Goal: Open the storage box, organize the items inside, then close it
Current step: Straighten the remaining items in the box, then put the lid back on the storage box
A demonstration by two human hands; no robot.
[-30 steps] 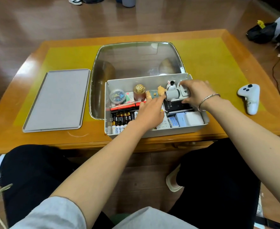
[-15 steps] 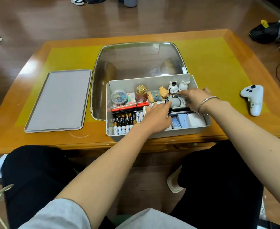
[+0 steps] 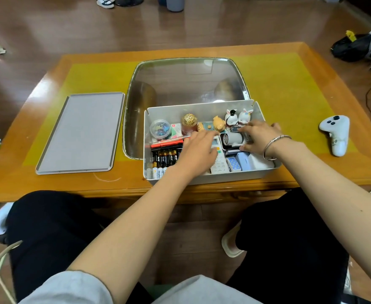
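Inside open storage box (image 3: 204,178): crowded small items

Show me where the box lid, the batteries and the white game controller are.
box lid (image 3: 80,132), head view, middle of its flat grey surface.
batteries (image 3: 164,159), head view, on their black bodies.
white game controller (image 3: 336,131), head view, on its body.

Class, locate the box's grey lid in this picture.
In the head view the grey lid lies flat on the table, left of the open storage box.
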